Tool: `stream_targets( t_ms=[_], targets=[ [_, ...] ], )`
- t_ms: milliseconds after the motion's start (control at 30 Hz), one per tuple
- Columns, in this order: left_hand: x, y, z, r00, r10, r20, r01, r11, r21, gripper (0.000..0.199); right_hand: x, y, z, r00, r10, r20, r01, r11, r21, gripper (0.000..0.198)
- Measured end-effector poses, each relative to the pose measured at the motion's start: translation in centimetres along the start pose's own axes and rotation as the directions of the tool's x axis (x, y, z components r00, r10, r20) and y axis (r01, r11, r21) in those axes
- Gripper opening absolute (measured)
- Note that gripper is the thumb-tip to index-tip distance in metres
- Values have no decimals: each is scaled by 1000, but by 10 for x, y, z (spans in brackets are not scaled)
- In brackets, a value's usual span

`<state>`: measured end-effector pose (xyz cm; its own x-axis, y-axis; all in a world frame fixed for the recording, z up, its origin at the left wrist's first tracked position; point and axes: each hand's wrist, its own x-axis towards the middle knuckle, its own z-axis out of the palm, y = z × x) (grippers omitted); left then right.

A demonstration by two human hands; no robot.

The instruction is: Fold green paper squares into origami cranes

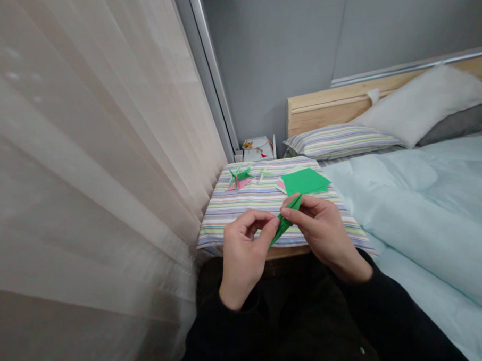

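Observation:
A narrow folded piece of green origami paper (pixel 283 227) is held up slantwise between my two hands, above the near part of a striped cloth (pixel 222 216). My left hand (pixel 247 249) pinches its left edge between thumb and fingers. Near its upper end, my right hand (pixel 321 227) grips it the same way. Just beyond my right hand lies a stack of flat green paper sheets (pixel 305 181), with a pink and white corner showing at its left. Folded paper cranes (pixel 241 176) in green and pink sit at the cloth's far left.
A pale curtain (pixel 104 154) hangs along the left. On the right is a bed with a light blue quilt (pixel 421 194), pillows (pixel 343 139) and a wooden headboard (pixel 326 110). Behind the cloth stands a small white stand (pixel 258 149) with little items on it.

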<state>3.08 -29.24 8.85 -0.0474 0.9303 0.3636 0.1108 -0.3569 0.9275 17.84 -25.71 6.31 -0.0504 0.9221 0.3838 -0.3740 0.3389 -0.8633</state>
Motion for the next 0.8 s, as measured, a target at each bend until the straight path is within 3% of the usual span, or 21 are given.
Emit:
stream_targets(
  t_ms=[233, 300, 400, 467, 533, 600, 667, 733, 800],
  targets=[
    [-2, -12, -6, 997, -51, -51, 51, 999, -3, 12, 18, -10, -25, 963, -95, -252, 91, 995, -29, 11],
    [0, -15, -5, 994, -64, -84, 61, 997, -37, 13, 18, -11, -25, 970, -101, -220, 91, 994, -53, 14],
    [4, -16, -1, 995, -70, -71, 64, 995, -73, 13, 11, -11, -16, 999, 5, -46, -8, 998, -65, 33],
    [5, -16, -1, 998, -65, -17, 64, 996, -70, 13, 7, -9, -11, 995, 68, 76, -60, 992, -109, 25],
    [5, -19, -3, 999, -53, -13, 51, 994, -95, 17, 6, -6, -8, 993, 81, 84, -71, 991, -116, 19],
    [5, -24, -6, 994, -61, -89, 39, 972, -233, 28, 7, -3, -9, 997, 71, -18, -71, 997, -42, 19],
    [5, -33, -8, 982, -133, -137, 56, 887, -458, 39, 8, 0, -9, 987, 87, -137, -75, 993, 91, 19],
    [3, -41, -6, 980, -187, -74, 110, 806, -582, 41, 9, 2, -9, 973, 128, -193, -86, 973, 212, 22],
    [0, -47, -1, 987, -159, -7, 124, 795, -594, 43, 9, 3, -6, 966, 161, -200, -102, 955, 277, 23]
  ],
)
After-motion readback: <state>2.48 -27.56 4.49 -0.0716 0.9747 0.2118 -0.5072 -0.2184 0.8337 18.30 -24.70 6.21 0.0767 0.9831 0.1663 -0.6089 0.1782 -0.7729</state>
